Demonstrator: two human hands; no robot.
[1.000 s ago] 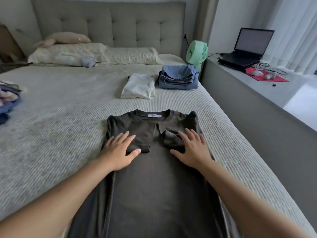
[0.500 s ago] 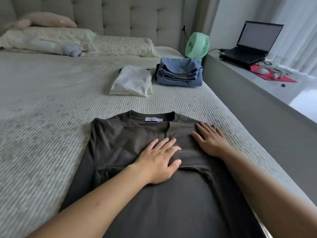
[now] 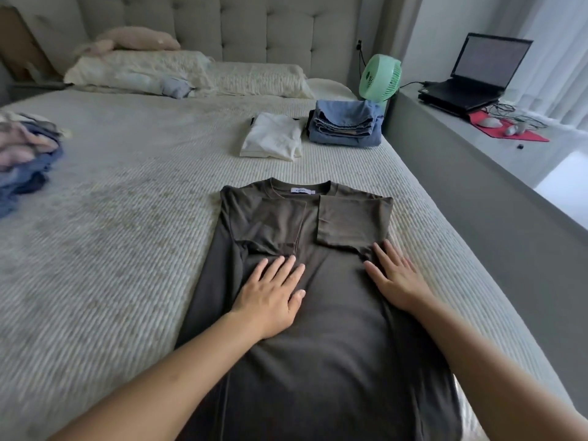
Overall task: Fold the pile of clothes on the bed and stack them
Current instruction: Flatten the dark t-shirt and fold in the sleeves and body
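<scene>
Both hands are lying flat, fingers straight and spread, gripping nothing. The left hand (image 3: 270, 294) is pressing on the chest of the dark brown T-shirt (image 3: 318, 329), fingertips just below the folded-in left sleeve. The right hand (image 3: 396, 275) is pressing at the shirt's right edge, just under the other folded-in sleeve.

The shirt is lying face up along the right side of the bed (image 3: 111, 249), collar pointing toward the headboard (image 3: 254, 23), both sleeves tucked across the chest.

Beyond the collar, a folded white garment (image 3: 273, 140) is sitting just beside a folded stack of blue denim (image 3: 345, 125). At the far left edge, an unfolded pile of clothes (image 3: 22, 154) is waiting, well apart from the shirt.

The bedcover is pale and ribbed. Pillows (image 3: 191, 73) are leaning against the tufted grey headboard. A green fan (image 3: 380, 78) is standing at the bed's far right corner. On the ledge to the right, an open laptop (image 3: 477, 74) is sitting near a red mat (image 3: 509, 128). Sheer curtains (image 3: 556, 43) are hanging behind.
</scene>
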